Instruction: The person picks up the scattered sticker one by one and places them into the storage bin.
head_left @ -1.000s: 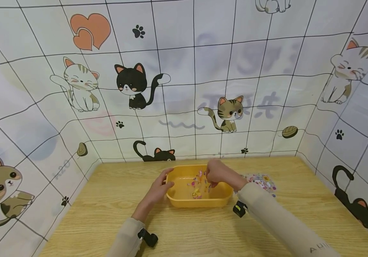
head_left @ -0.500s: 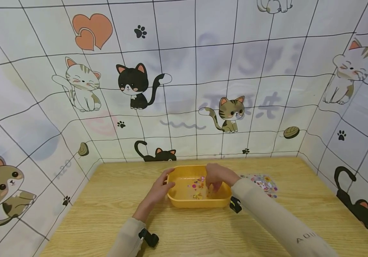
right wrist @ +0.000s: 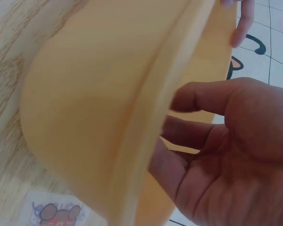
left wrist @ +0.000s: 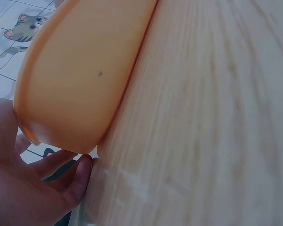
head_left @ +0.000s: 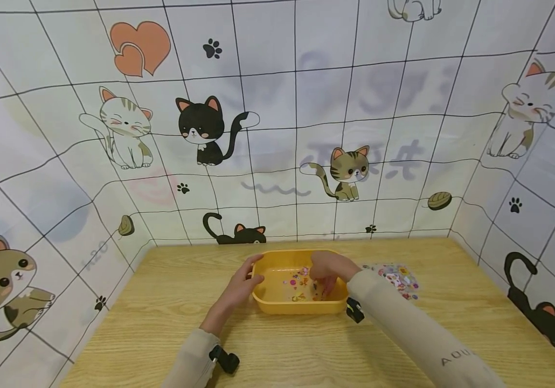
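I see a yellow tub which stands upright on the wooden table. On its bottom, small colourful pieces lie scattered, some pink, some golden.

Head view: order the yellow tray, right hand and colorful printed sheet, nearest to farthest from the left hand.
1. Yellow tray: touching the left hand.
2. Right hand: in the tray's right half.
3. Colorful printed sheet: right of the tray.

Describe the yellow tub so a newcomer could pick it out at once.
Below the cat-print wall, find the wooden table. Towards its far edge, the left hand grips the yellow tub while the right hand reaches inside. Unlike the flat, colourful patch to its right, the tub has raised sides.
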Motion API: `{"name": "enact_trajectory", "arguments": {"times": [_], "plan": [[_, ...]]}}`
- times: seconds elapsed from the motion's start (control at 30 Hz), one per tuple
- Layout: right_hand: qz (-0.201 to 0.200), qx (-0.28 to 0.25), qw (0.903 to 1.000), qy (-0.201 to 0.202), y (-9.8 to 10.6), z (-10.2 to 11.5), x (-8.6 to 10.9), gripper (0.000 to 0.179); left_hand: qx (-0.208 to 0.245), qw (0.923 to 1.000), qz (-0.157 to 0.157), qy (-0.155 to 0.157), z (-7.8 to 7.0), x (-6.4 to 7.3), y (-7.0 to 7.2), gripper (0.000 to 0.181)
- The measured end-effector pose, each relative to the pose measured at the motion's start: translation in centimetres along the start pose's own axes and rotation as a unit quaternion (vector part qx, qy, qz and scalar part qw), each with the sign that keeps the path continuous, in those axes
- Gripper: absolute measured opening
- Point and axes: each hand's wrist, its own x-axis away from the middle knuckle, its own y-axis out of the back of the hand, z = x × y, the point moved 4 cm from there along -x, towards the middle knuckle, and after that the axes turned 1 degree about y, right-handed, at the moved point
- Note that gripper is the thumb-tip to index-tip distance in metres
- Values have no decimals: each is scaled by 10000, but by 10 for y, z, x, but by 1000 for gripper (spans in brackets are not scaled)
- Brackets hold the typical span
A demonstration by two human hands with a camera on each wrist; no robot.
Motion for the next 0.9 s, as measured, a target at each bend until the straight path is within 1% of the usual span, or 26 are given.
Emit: {"name": "enact_trajectory", "arguments": {"times": [0.13, 0.3, 0.43, 0.53, 0.63, 0.67, 0.73, 0.8, 0.83, 0.87, 0.9], "plan": [[42, 63, 9998, -209, -1, -2, -3, 15, -57, 10000, -15, -3, -1, 0, 0, 55], [112, 44, 9993, -364, -1, -1, -3, 7, -161, 9999, -18, 19, 0, -1, 0, 55], [129, -36, 9986, -508, -1, 0, 0, 11, -188, 9998, -3, 47, 1, -2, 0, 55], [64, 15, 9983, -580, -1, 1, 2, 13, -171, 9998, -6, 91, 0, -1, 0, 55], [30, 138, 9981, -599, -2, 1, 1, 14, -171, 9998, -33, 72, -2, 0, -1, 55], [27, 170, 9981, -598, -2, 1, 0, 13, -159, 9998, -45, 85, -5, 2, -1, 55], [30, 175, 9981, -598, -3, 0, 0, 11, -175, 9998, -53, 77, -5, 1, -1, 54], [-57, 364, 9979, -529, -3, 0, 0, 11, -156, 9998, -48, 81, -4, 1, -1, 54], [-156, 478, 9976, -475, -2, 0, 0, 15, -154, 9998, -38, 89, -3, 1, -1, 54], [-260, 595, 9970, -413, -1, 0, 0, 22, -164, 9998, -31, 98, -3, 0, 0, 54], [-377, 679, 9963, -357, 0, 0, 1, 29, -173, 9998, -22, 94, 0, -1, 0, 54]]}}
